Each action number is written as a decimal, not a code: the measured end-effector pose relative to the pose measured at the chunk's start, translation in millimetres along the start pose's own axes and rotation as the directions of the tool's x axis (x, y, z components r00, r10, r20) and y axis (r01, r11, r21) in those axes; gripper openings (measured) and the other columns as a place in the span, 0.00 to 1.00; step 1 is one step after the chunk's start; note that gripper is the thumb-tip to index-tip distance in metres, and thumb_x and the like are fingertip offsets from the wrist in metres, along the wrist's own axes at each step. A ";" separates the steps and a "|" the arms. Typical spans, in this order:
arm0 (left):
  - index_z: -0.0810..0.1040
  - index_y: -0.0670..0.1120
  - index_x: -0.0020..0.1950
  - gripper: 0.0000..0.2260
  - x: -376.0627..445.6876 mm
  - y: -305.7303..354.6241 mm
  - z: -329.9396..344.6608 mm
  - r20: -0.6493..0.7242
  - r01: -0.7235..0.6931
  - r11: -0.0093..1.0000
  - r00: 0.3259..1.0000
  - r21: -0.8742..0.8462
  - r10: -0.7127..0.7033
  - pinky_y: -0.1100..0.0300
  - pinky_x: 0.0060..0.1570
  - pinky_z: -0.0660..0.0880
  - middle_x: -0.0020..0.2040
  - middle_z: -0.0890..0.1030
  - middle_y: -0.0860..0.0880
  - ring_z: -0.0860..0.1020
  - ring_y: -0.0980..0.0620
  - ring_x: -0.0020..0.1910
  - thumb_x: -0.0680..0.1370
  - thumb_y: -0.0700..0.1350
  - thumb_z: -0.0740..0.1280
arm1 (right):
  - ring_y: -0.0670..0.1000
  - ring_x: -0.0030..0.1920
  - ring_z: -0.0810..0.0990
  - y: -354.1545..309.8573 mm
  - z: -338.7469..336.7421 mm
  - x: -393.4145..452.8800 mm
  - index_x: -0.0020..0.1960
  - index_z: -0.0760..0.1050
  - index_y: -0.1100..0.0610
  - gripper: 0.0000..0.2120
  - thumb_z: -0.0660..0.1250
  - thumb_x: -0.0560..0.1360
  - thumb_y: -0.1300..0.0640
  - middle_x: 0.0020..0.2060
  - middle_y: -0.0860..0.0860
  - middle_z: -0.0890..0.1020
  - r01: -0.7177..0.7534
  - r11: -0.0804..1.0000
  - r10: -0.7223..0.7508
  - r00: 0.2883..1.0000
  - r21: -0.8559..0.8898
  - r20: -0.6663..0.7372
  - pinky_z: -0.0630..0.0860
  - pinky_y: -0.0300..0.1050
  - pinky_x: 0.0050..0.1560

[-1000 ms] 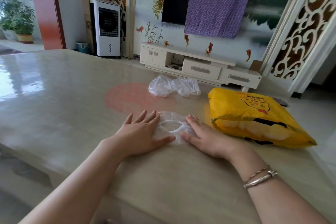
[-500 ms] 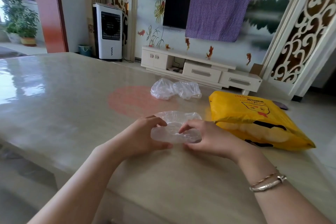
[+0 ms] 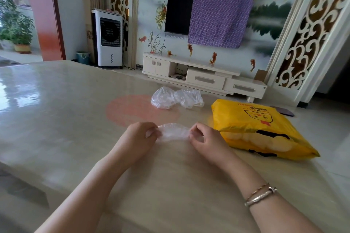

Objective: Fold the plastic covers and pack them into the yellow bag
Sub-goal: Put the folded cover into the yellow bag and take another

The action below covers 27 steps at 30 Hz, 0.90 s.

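Beyond both hands (image 3: 173, 135) pinching 1 folded cover (image 3: 173, 132), 2 crumpled covers (image 3: 177, 98); yellow bag (image 3: 255, 128) rightward.

A folded clear plastic cover (image 3: 173, 132) is held up; 2 crumpled covers (image 3: 177, 98) lie behind, yellow bag (image 3: 259, 126) rightward.

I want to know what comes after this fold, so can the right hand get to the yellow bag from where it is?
Probably yes. The right hand pinches one end of the folded plastic cover, and the yellow bag lies just beside it on the table, with nothing between them. The left hand pinches the other end.
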<state>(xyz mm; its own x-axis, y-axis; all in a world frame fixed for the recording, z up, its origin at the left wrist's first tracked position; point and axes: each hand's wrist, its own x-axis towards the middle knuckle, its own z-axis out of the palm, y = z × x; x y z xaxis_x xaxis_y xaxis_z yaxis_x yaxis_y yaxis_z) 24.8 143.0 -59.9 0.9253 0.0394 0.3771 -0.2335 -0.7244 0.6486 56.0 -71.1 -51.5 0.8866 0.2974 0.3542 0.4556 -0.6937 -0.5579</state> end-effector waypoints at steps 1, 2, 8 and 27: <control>0.82 0.45 0.42 0.07 1.0 -0.2 -0.3 0.002 0.030 0.999 1.000 -0.024 -0.030 0.67 0.36 0.68 0.33 0.78 0.53 0.75 0.58 0.33 0.78 0.42 0.65 | 0.44 0.37 0.74 0.2 0.1 0.9 0.42 0.73 0.53 0.06 0.65 0.77 0.55 0.35 0.45 0.77 -0.017 1.000 0.017 1.000 0.025 -0.010 0.69 0.35 0.39; 0.82 0.45 0.41 0.07 1.5 0.3 -0.5 0.006 0.056 0.997 0.998 -0.047 -0.056 0.70 0.34 0.67 0.31 0.78 0.54 0.75 0.61 0.32 0.78 0.41 0.65 | 0.44 0.38 0.75 0.4 0.1 1.7 0.41 0.73 0.53 0.06 0.65 0.77 0.56 0.35 0.44 0.77 -0.030 0.998 0.032 0.999 0.056 -0.024 0.69 0.36 0.39; 0.78 0.45 0.43 0.06 -1.4 -0.7 6.4 -0.020 0.175 0.984 0.984 -0.044 -0.176 0.59 0.37 0.70 0.35 0.80 0.51 0.77 0.48 0.38 0.78 0.42 0.63 | 0.47 0.38 0.79 -1.3 9.5 1.8 0.41 0.72 0.52 0.07 0.64 0.78 0.55 0.35 0.46 0.80 -0.145 0.985 0.151 0.987 0.095 -0.057 0.74 0.43 0.39; 0.75 0.50 0.56 0.08 -5.7 2.9 7.7 -0.226 0.179 0.917 0.969 0.356 -0.102 0.53 0.55 0.68 0.57 0.75 0.50 0.71 0.45 0.57 0.80 0.49 0.60 | 0.55 0.58 0.70 3.2 14.4 9.8 0.49 0.73 0.55 0.08 0.64 0.77 0.50 0.54 0.53 0.72 -0.118 0.918 0.111 0.993 -0.379 -0.041 0.66 0.42 0.55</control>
<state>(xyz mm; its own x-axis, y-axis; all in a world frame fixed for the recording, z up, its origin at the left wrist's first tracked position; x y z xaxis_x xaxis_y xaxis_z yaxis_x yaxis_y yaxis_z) 21.1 135.4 -65.2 0.8529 0.2673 0.4484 0.0581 -0.9022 0.4274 67.3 -60.9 -60.6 0.9278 0.1916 0.3201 0.2830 -0.9204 -0.2696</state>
